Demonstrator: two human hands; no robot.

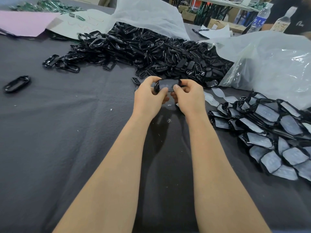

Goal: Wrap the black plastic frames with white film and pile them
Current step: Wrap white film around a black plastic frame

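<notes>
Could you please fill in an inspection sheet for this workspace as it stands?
Surface: grey cloth, creased, with small white scraps.
Job's things: frame held above the cloth; heap of unwrapped frames behind the hands; wrapped pile at right; film pieces beside the right hand.
Clutter: lone frame at far left; pink sheet at back left; clear bag at right.
Grippers: left hand and right hand each pinch one end of the held frame.
Cables: nothing seen.
Surroundings: bottles, boxes and another person at back right.

Forearms (109, 165) bare down to bottom edge; left hand (149, 96), right hand (188, 96) bare; fingers (176, 87) slender, thumbnails short.
</notes>
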